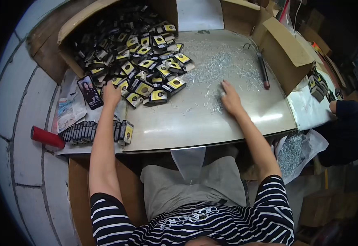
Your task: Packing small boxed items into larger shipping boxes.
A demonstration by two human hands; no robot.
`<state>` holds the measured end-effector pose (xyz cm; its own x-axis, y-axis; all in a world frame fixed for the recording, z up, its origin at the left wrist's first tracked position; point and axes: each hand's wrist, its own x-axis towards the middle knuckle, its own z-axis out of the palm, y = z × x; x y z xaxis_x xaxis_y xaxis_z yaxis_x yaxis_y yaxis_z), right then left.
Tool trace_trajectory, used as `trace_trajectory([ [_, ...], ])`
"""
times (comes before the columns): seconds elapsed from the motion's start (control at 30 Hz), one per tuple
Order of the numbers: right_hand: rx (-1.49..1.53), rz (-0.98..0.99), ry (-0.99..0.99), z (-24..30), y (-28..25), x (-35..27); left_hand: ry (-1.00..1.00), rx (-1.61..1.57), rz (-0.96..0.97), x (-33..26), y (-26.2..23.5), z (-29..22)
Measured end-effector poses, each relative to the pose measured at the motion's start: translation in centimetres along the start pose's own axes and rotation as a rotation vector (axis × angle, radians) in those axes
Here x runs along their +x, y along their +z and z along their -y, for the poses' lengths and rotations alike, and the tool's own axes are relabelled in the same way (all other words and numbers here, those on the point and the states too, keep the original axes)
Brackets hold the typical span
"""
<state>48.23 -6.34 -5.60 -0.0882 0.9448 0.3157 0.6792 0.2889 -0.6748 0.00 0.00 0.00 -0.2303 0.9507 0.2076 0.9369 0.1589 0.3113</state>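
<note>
With the metal worktop (175, 127) taken as the dial, the left hand (112, 95) is placed at nine o'clock, its fingertips set against the near edge of a heap of small black-and-yellow cardboard boxes (146, 63), which is spread from ten to twelve; whether a box is pinched there cannot be told, the fingertips being partly hidden. The right hand (231, 100) is held at three o'clock, over the lower fringe of loose, nail-like metal pins (220, 61) scattered toward one; its fingers are curled, but whether any pin is gripped cannot be told at this size.

A smartphone (90, 92) is propped just beside the left hand; a row of boxes (80, 132) is stood on edge at eight; a black-handled tool (265, 71) is laid at two.

The step in hand is judged to be gathering, with box and pins reached for at once; for the next move, a firm pinch on one box and a small, even pick of pins would be called for.
</note>
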Motion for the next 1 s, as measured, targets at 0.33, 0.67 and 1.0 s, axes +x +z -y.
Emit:
trace_trajectory([
  [0.33, -0.167, 0.27, -0.206, 4.9, 2.4, -1.4, -0.186, -0.167, 0.07, 2.6, 3.4, -3.5],
  [0.67, -0.334, 0.216, -0.365, 9.0, 6.8, -3.8, 0.089, -1.332, -0.188, -15.5, -7.5, -10.1],
  [1.0, -0.076, 0.028, -0.203, 12.8, 7.6, -4.6, -0.502, -1.246, 0.843, -44.4, 7.4, -3.1],
])
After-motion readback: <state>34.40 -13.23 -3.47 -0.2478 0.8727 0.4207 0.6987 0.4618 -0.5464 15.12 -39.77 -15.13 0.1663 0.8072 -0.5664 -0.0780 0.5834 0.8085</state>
